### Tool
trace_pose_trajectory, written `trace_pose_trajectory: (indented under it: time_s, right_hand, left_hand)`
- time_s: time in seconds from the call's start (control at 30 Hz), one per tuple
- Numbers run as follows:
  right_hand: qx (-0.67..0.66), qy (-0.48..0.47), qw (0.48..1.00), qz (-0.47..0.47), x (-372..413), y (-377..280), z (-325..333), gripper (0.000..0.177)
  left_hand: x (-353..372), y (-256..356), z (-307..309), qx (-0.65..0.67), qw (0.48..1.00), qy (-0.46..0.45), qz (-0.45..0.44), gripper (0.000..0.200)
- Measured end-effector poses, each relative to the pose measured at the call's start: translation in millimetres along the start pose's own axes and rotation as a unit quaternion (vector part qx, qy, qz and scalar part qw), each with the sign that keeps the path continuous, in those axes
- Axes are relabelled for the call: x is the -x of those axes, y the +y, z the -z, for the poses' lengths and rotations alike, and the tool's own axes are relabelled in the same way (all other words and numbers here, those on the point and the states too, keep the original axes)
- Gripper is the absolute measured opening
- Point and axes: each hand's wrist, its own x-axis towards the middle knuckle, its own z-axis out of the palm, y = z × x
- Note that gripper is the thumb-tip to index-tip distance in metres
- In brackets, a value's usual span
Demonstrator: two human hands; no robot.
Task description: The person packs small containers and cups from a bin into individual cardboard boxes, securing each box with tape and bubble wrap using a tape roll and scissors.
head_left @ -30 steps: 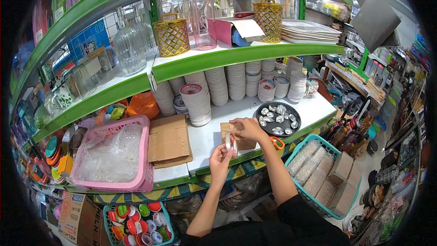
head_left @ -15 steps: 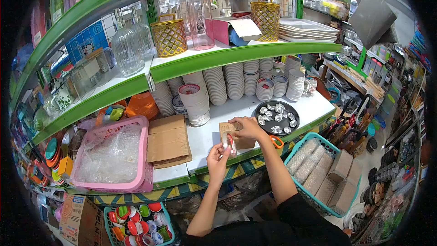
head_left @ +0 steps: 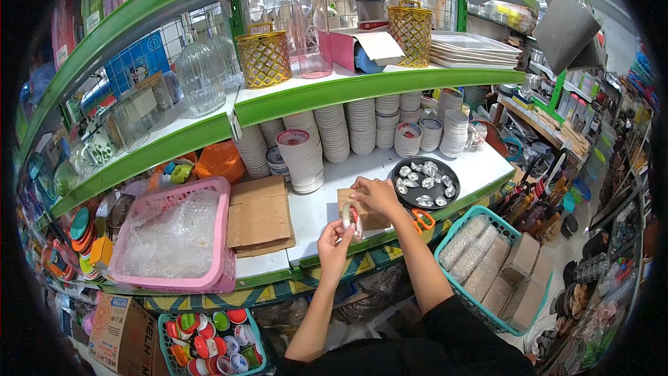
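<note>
In my left hand (head_left: 334, 247) is a roll of clear tape (head_left: 358, 221) with a red-printed core, pinched upright between thumb and fingers. My right hand (head_left: 377, 197) curls over a small brown cardboard box (head_left: 376, 221) on the white shelf, its fingers at the box's upper left. The tape roll is right against the box's near left side; whether a strip of tape runs between them is too fine to see. Orange-handled scissors (head_left: 422, 221) lie just right of the box, partly under my right forearm.
Beyond the scissors is a black round tray (head_left: 451, 198) of shiny silvery pieces. Flattened cardboard (head_left: 259, 212) and a pink basket (head_left: 224, 237) of bubble wrap stand left. Stacked white bowls (head_left: 303, 163) line the back. Below right, a teal basket (head_left: 445, 264) holds wrapped packages.
The view has shifted slightly. My right hand has moved a little across the box's top, and the tape roll stays in my left hand beside the box.
</note>
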Motion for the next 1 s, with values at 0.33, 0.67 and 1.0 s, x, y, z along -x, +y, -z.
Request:
trace_pose_trajectory:
  time_s: [0.33,0.67,1.0]
  right_hand:
    - [-0.033,-0.001,0.999,0.019,2,2,7,0.035]
    - [-0.066,-0.001,0.997,-0.043,-4,0,1,0.029]
    - [-0.057,0.015,0.998,-0.018,0,-3,3,0.026]
  left_hand:
    - [1,1,1,0.01,1.0,-0.003,0.006,0.023]
    - [-1,1,-2,-0.012,1.0,-0.001,0.019,0.018]
    - [0,7,-4,-0.015,1.0,0.001,0.013,0.021]
